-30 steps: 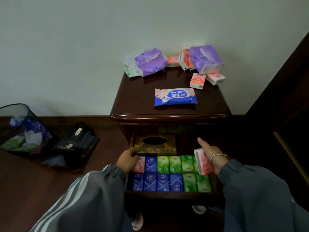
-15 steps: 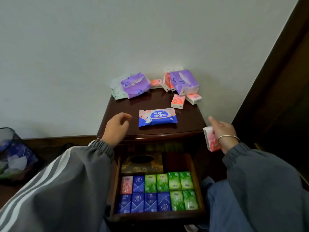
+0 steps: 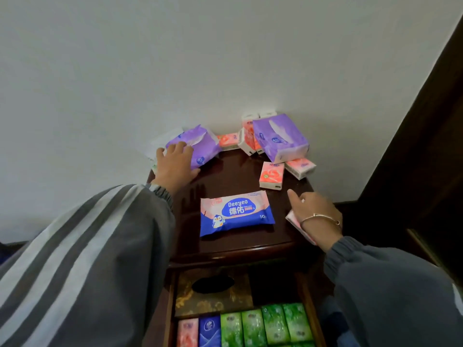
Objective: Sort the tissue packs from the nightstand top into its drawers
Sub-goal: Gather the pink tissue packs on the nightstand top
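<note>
Since the frame half a second back, the left hand [image 3: 175,164] has been carried from the front edge of the nightstand [image 3: 225,179] to its back left corner. It is laid with fingers spread and nearly straight on the near end of a purple tissue pack [image 3: 200,144]; nothing is enclosed in that grip. A whitish pack [image 3: 160,144] beneath and behind it is largely covered, and its print cannot be read. The right hand [image 3: 315,216] has been brought up over the right front corner of the top. A held pink pack [image 3: 297,225] is clasped in its grip with the index finger stretched forward. Most of that pack is hidden behind hand and wrist, and only a pale pink edge is seen.

On the top, a blue and pink wipes pack [image 3: 235,214] is laid flat near the front. A second purple pack [image 3: 280,139] is propped at the back right on several small pink packs [image 3: 246,144], whose number cannot be made out. One loose pink pack [image 3: 271,175] is set just in front of it. Below, the open drawer [image 3: 308,309] is cut off by the lower edge of the view. A dark tissue box [image 3: 213,296] is seen at its back, and pink, blue and green packs [image 3: 275,321] are ranged in front of the box, only partly shown.
</note>
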